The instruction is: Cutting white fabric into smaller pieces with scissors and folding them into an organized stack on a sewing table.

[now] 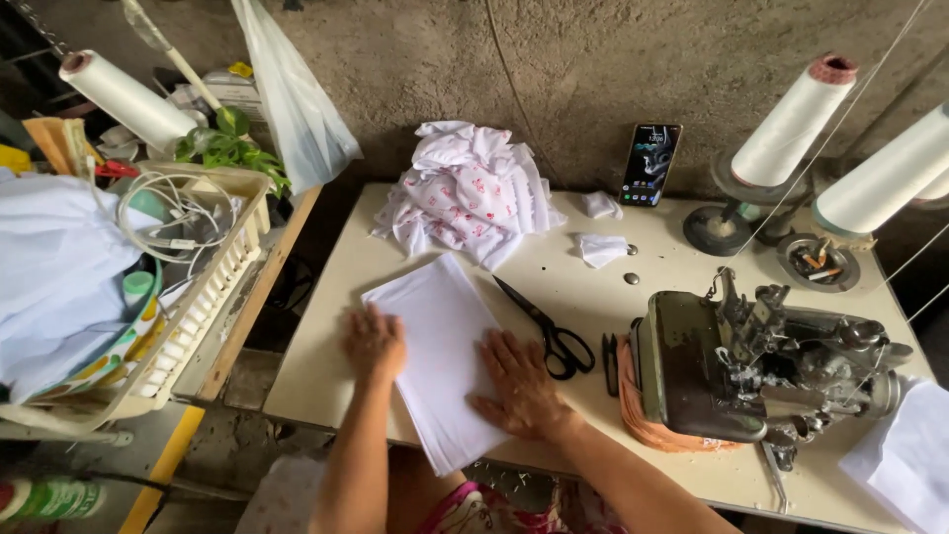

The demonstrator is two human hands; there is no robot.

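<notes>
A folded piece of white cloth [442,348] lies flat on the cream worktable [554,277], its near end hanging over the front edge. My left hand [374,342] rests palm down on the cloth's left edge, fingers spread. My right hand [519,386] presses flat on the cloth's right side, fingers apart. Neither hand holds anything. Black-handled scissors [547,326] lie just right of my right hand.
A grey sewing machine [761,366] stands at the right. A heap of white cloth with red print [470,193] sits at the back, beside a phone [650,163] leaning on the wall. Thread cones [794,121] stand far right. A cluttered basket [213,287] is at left.
</notes>
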